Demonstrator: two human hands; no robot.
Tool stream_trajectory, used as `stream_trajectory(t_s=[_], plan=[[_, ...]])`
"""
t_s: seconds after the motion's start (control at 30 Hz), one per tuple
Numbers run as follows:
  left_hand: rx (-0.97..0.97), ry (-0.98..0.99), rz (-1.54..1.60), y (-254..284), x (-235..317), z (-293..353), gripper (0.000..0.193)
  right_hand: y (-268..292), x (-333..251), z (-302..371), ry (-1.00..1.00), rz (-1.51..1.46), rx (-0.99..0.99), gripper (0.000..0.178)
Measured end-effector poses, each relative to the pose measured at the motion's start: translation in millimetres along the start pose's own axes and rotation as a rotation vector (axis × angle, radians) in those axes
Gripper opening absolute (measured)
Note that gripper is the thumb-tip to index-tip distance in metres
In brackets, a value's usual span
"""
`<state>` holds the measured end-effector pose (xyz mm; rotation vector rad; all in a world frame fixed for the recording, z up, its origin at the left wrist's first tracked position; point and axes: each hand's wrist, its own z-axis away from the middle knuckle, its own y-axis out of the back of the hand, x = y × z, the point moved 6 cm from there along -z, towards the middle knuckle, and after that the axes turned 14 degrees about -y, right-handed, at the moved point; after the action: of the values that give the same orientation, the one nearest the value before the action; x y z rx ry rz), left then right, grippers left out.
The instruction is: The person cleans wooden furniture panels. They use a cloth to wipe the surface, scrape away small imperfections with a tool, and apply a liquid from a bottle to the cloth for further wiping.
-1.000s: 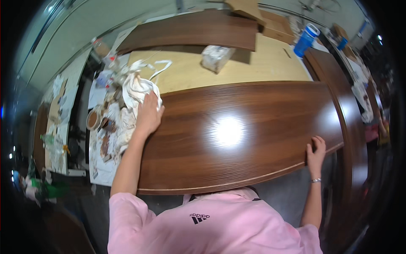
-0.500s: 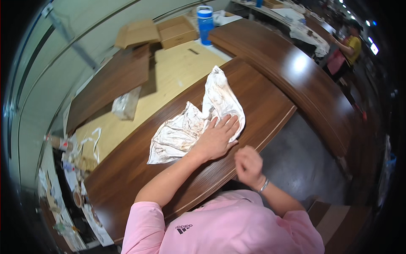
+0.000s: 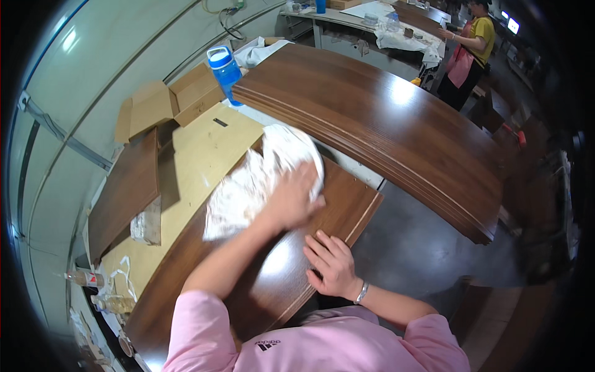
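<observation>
A brown wooden panel with a pale line along its front edge lies before me. Over its far part is spread a stained white cloth, bunched at one side. My left hand presses on the cloth with the palm down; motion blurs its fingers, but they look stretched out rather than wrapped round the cloth. Near the panel's front edge, my right hand rests with fingers apart and nothing in it. A silvery bracelet circles the right wrist.
Beyond lies a stack of brown panels. A blue bottle and an open cardboard box stand at the back left. A tilted brown board rests by a wrapped block. A person works at a far table.
My right hand has gone from loosely curled beside the panel's edge to spread over its surface. The left hand and cloth have shifted across the panel. The whole view has turned.
</observation>
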<state>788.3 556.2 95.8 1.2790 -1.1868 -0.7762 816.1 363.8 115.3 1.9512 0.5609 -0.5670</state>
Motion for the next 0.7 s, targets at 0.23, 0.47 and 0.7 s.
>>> stream_trajectory(t_s=[0.23,0.47,0.7], plan=[[0.192,0.299,-0.276,39,-120,7,0.077,-7,-9,-6,0.124,-0.126,0.132,0.038],[0.069,0.011,-0.022,21,0,14,0.072,-2,-1,1,0.087,-0.150,0.148,0.035],[0.116,0.206,-0.080,31,-41,42,0.059,2,-2,-2,0.093,-0.131,0.162,0.035]])
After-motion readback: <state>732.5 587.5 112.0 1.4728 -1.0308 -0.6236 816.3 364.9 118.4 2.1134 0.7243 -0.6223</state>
